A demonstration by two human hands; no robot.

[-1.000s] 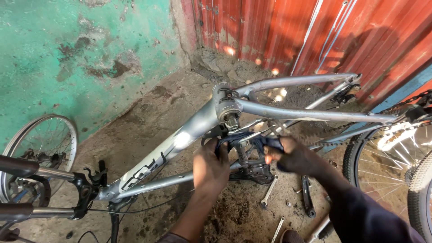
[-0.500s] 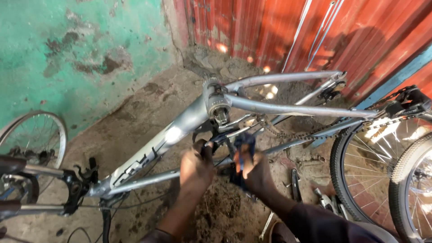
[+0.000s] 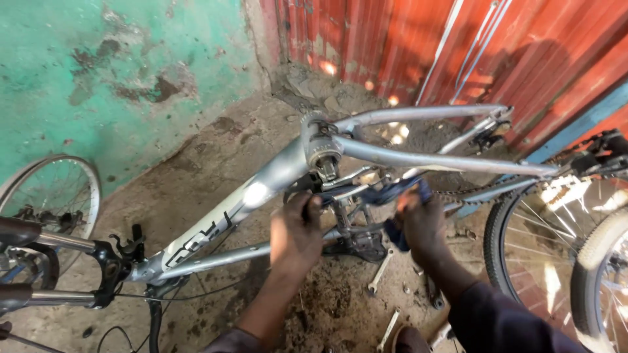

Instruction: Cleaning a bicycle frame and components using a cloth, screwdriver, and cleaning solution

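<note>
- Gripping hard, the left hand [image 3: 297,229] is curled shut around a dark crank arm just under the bottom bracket shell [image 3: 322,151], knuckles toward the camera.
- Right hand [image 3: 424,219] is clamped too, fingers wrapped round the blue-handled tool [image 3: 392,194], whose dark shaft runs left toward the crank area.
- Both hands sit close together, just below the silver bicycle frame [image 3: 261,189], which lies upside down and slanted across the view (the bare axle end pokes out of the shell, facing us).
- Silver stays fan out to the right from the shell, ending at the rear dropouts near the red corrugated metal wall [image 3: 405,46].
- Down on the dirt floor [image 3: 196,157], an open-ended spanner [image 3: 379,274] lies just beside the crank, with another spanner [image 3: 389,327] nearer the bottom edge.
- Black brake parts and cables hang at the frame's lower left end, next to a loose spoked wheel [image 3: 55,196] leaning by the peeling green wall [image 3: 98,72].
- Over on the right, a second bicycle wheel [image 3: 543,261] with a black tyre stands close behind the right forearm, and a pale tyre edges in beside it.
</note>
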